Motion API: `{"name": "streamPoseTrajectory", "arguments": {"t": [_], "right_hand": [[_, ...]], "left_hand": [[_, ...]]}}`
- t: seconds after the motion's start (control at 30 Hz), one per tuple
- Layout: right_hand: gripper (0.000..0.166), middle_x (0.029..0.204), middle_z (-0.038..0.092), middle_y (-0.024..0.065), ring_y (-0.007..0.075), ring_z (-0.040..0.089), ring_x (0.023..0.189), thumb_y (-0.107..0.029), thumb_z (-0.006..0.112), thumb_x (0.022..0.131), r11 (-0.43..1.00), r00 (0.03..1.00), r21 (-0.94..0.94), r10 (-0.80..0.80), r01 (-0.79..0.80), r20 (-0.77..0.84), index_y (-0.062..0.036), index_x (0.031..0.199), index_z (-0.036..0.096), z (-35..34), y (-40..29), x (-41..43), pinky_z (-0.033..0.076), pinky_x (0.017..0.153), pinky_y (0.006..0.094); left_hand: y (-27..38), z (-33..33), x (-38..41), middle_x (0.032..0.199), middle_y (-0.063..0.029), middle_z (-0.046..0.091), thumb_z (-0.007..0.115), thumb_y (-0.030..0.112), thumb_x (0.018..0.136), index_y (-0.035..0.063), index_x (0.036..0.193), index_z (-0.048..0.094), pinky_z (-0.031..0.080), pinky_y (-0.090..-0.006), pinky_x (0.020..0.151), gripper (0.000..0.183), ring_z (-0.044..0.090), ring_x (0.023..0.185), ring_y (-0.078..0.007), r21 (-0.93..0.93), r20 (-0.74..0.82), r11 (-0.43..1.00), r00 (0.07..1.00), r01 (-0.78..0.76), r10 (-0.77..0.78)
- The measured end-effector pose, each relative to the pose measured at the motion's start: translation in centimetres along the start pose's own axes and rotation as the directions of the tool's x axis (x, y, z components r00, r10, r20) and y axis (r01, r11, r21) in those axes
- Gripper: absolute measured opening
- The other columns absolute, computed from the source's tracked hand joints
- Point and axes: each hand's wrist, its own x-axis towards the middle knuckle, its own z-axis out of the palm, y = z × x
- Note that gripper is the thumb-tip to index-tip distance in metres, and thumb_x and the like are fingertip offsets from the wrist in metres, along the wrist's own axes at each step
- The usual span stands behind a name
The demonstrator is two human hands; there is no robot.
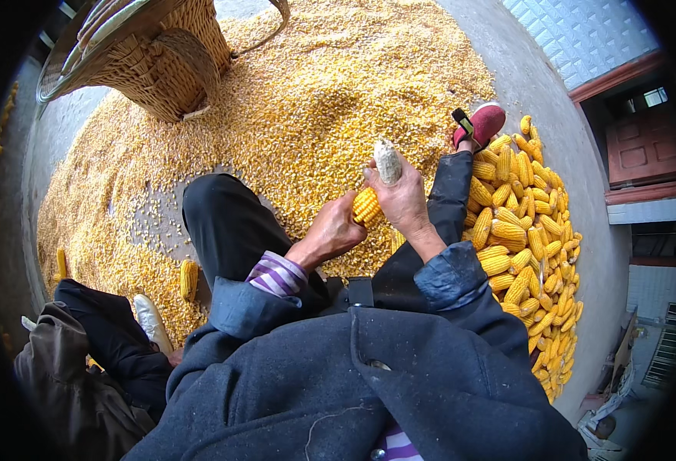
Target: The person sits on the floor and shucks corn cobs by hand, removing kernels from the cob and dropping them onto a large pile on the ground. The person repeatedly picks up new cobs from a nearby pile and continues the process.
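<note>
My left hand (333, 226) is closed around a yellow corn cob (366, 206), whose kernelled end points up between my two hands. In my right hand (401, 199) is a pale, bare corncob (387, 162), its rounded tip sticking up above the fingers. The right hand is close against the yellow cob; whether the bare cob touches it I cannot tell. Loose corn kernels (338, 115) cover the floor beyond and below both hands. Part of another yellow cob (396, 240) shows just under my right wrist.
A heap of unshelled corn cobs (522, 230) lies along my right leg. At the upper left stands a wicker basket (159, 69) among the kernels. A co-worker's dark trouser leg (107, 340) and light shoe (152, 322) are at the lower left, near a single cob (188, 280).
</note>
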Motion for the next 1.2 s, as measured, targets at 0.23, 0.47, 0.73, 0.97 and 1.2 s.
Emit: {"name": "streamPoseTrajectory", "arguments": {"t": [0.23,0.47,0.73,0.97,1.2], "right_hand": [[0.020,0.076,0.063,0.0041,0.0104,0.061,0.068,-0.015,0.072,0.085,0.990,0.984,0.073,-0.125,0.117,0.128,-0.0030,0.094,0.058,-2.4,1.7,0.2,0.050,0.062,0.0278],[0.025,0.085,0.064,0.0027,0.0135,0.064,0.083,-0.019,0.074,0.085,0.849,0.957,0.452,0.197,-0.275,0.212,-0.0037,0.100,0.062,-3.1,-1.6,0.6,0.050,0.077,0.0268],[0.017,0.079,0.063,0.0014,0.0105,0.058,0.071,-0.014,0.074,0.083,0.968,0.990,0.234,0.112,-0.089,-0.090,-0.0030,0.090,0.063,1.4,1.2,-0.5,0.048,0.066,0.0267],[0.026,0.080,0.062,0.0007,0.0106,0.057,0.073,-0.024,0.076,0.083,0.965,0.995,0.260,0.063,-0.040,-0.079,-0.0038,0.090,0.063,-1.0,1.9,-0.3,0.047,0.066,0.0268],[0.027,0.098,0.067,0.0091,0.0187,0.064,0.093,-0.023,0.067,0.089,0.796,0.941,0.509,0.234,-0.329,0.243,-0.0047,0.107,0.061,-2.4,-1.1,-0.4,0.050,0.085,0.0292]], "left_hand": [[1.5,-0.7,-0.6,0.062,0.0007,0.052,0.067,0.010,0.072,0.0050,0.087,0.054,0.037,-0.0269,0.045,0.021,0.051,0.051,-0.0097,-0.362,0.472,0.848,0.861,0.386,-0.191],[-0.1,0.3,0.0,0.068,0.0002,0.057,0.068,0.009,0.070,0.0020,0.098,0.055,0.043,-0.0303,0.052,0.032,0.055,0.056,-0.0147,-0.310,0.074,0.948,0.996,0.072,-0.051],[0.1,0.2,-0.2,0.071,-0.0129,0.061,0.060,0.007,0.069,-0.0021,0.096,0.056,0.047,-0.0382,0.060,0.029,0.061,0.066,-0.0255,-0.122,0.001,0.990,0.998,0.070,-0.070],[1.7,-0.4,-0.6,0.064,0.0004,0.052,0.065,0.009,0.069,0.0013,0.093,0.055,0.035,-0.0268,0.044,0.028,0.048,0.051,-0.0089,-0.455,0.287,0.822,0.930,0.342,-0.228],[-0.8,0.8,0.6,0.068,-0.0072,0.060,0.066,0.010,0.070,-0.0014,0.103,0.055,0.045,-0.0324,0.053,0.037,0.057,0.058,-0.0175,-0.095,-0.027,0.994,0.998,0.049,-0.052]]}}
